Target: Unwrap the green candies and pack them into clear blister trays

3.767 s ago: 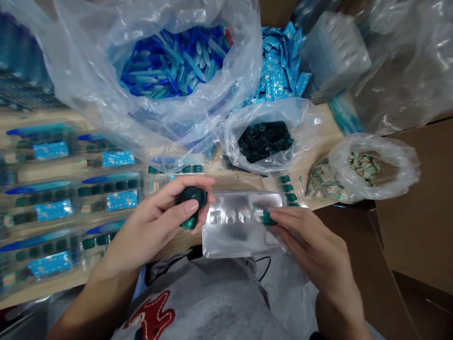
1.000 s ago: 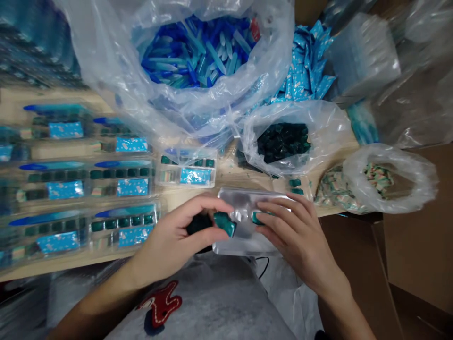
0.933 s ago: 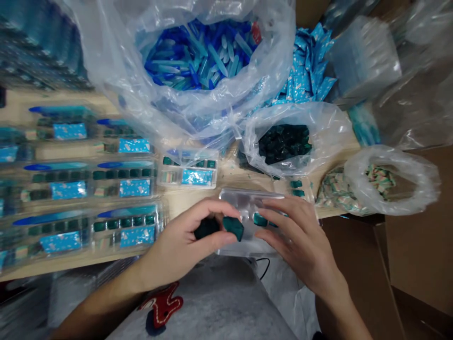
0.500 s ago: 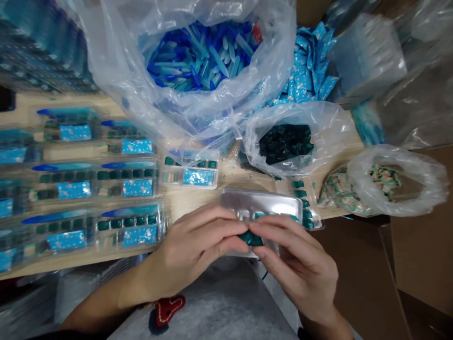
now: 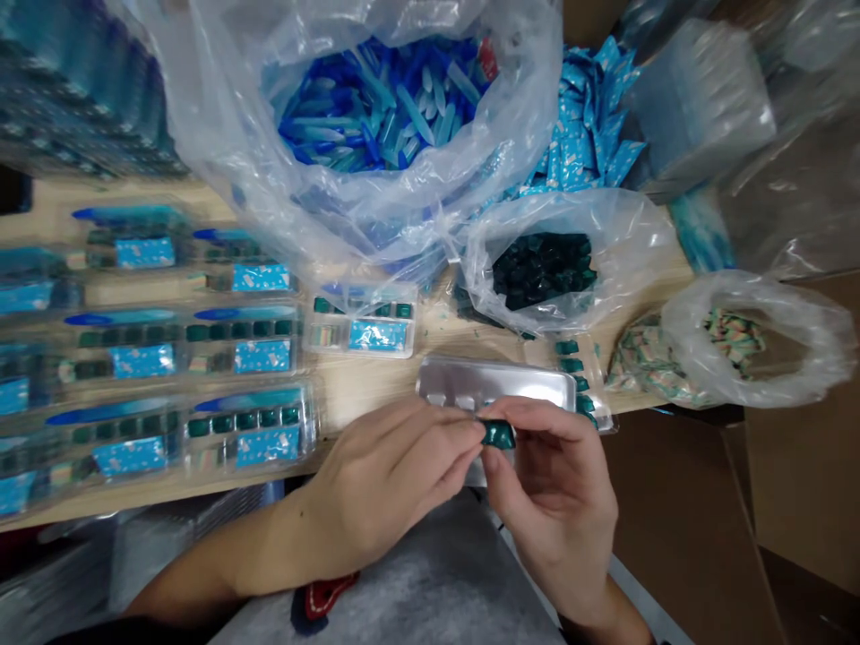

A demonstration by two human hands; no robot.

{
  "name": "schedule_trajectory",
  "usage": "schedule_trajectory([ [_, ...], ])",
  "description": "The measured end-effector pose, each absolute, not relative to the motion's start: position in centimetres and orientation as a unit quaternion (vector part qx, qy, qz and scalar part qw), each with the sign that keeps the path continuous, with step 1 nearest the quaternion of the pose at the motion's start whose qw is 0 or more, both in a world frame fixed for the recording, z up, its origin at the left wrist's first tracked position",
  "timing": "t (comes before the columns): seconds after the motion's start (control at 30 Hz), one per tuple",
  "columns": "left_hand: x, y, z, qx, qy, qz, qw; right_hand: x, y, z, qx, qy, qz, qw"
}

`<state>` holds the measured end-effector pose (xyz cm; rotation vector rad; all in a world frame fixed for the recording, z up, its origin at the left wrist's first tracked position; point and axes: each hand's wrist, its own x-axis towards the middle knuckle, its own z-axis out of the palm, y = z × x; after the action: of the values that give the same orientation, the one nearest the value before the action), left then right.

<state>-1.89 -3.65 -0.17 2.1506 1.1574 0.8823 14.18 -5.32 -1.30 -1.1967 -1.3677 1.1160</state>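
This looks like a small workshop or packing room, set out for putting parts into packs by hand. A wooden table bears loose parts in bulk: a big bag of blue sticks, a smaller bag of dark green pieces, a third bag of striped pieces, and a heap of blue sachets. Clear packs, filled much alike, lie in rows at left, with a tall stack behind them. A clear tray lies near the front edge. Cardboard and crumpled plastic crowd the right side.
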Motion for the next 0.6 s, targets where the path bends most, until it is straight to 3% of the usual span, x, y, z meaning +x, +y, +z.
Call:
schedule_trajectory([
  [0.17, -1.6, -4.0, -0.4, 0.733, 0.465, 0.364, 0.337, 14.6, -5.4, -1.1, -0.47, -0.583, 0.454, 0.483],
  [0.4, -2.0, -4.2, -0.2, 0.652, 0.478, 0.379, 0.45, 16.6, -4.3, -1.2, -0.409, -0.579, 0.562, 0.426],
  [0.6, -3.6, -3.2, -1.4, 0.363, 0.466, 0.469, 0.656, 18.0, -3.2, -1.9, -0.451, -0.728, 0.359, 0.371],
])
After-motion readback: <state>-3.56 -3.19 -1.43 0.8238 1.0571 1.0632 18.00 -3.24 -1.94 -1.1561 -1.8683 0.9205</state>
